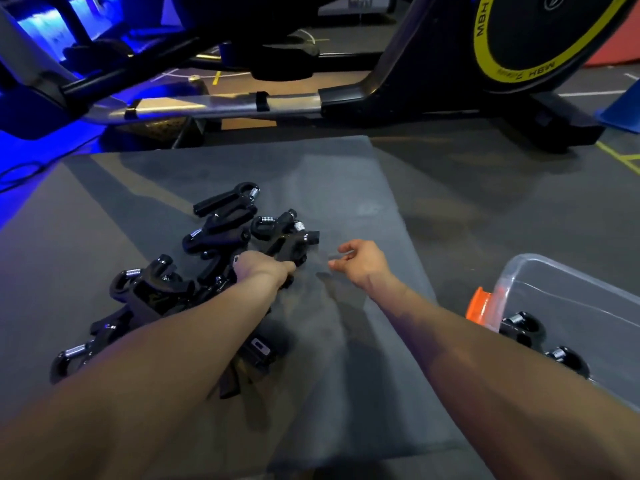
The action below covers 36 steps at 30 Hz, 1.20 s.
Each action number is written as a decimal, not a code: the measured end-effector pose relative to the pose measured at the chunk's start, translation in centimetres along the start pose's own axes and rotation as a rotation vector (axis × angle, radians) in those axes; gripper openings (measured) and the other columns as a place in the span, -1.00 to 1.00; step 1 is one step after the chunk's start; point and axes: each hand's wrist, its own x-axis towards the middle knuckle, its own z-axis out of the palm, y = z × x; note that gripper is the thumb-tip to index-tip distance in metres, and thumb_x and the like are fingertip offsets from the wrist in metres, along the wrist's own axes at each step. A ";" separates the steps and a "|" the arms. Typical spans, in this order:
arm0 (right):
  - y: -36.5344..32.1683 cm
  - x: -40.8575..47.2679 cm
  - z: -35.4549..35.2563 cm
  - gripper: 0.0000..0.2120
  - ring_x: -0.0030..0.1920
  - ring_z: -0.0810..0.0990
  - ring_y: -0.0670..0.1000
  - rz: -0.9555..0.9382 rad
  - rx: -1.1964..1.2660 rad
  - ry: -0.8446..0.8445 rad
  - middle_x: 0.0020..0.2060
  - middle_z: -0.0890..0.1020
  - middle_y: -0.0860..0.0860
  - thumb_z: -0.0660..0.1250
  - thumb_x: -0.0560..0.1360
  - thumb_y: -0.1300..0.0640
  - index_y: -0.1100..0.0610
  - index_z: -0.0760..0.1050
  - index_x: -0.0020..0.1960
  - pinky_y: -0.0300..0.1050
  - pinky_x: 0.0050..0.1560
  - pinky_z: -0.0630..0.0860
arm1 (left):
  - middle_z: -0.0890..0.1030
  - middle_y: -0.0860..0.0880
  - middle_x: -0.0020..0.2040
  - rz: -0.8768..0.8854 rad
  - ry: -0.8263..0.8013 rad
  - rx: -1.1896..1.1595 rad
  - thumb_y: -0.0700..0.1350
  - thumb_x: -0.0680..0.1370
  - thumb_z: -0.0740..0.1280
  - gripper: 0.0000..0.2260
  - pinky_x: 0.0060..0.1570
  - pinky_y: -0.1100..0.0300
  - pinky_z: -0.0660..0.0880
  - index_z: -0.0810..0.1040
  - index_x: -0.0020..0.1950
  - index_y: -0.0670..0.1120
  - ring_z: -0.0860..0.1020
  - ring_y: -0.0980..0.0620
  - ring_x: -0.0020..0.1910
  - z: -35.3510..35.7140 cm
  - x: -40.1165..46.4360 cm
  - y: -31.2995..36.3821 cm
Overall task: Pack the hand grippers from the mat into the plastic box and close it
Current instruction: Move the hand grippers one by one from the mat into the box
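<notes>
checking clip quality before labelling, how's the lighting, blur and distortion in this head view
Head view: dim overall, with a strong blue cast at upper left; wide-angle bending curves the mat edges and forearms; the right hand is slightly motion-blurred; the black hand grippers merge into dark clumps, only springs glinting.

On the mat (346,202), the left hand (259,268) grips one black gripper (291,245) at the pile's (173,289) edge. The right hand (363,263) hovers empty beside it. The box (571,299), right of the mat, holds two grippers.

One head-worn wide-angle view looks forward and down, close over the mat (346,202), exercise bike (450,64) beyond
</notes>
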 end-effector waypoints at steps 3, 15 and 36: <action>-0.2 -0.5 -1.7 -0.60 -0.08 0.49 -0.02 0.014 0.025 0.040 -0.11 0.51 0.05 0.44 0.42 0.18 0.26 0.49 0.21 -0.18 0.03 0.43 | 0.55 -0.08 -0.40 0.043 -0.117 -0.158 -0.26 0.27 0.47 -0.89 -0.17 0.12 0.60 0.57 -0.34 -0.11 0.54 0.00 -0.36 0.8 -1.9 1.2; 0.8 -4.3 -10.4 -0.47 0.00 0.46 0.02 0.017 0.388 0.119 0.14 0.52 0.18 0.38 0.47 0.25 0.25 0.32 0.39 -0.26 -0.16 0.41 | 0.66 -0.14 -0.28 0.136 -0.827 -0.697 -0.38 0.55 0.19 -0.87 -0.17 0.25 0.60 0.52 -0.10 -0.27 0.57 -0.02 -0.16 1.6 -7.8 6.0; 17.1 -13.7 -28.7 -0.64 -0.41 0.47 0.03 0.246 0.507 0.491 -0.34 0.57 0.05 0.32 0.40 0.50 0.31 0.54 0.17 -0.25 -0.47 0.46 | 0.55 -0.15 0.24 0.670 -0.785 0.067 -0.26 0.54 0.29 -0.67 0.20 0.23 0.39 0.46 0.31 -0.23 0.51 0.03 0.12 21.6 -21.6 8.1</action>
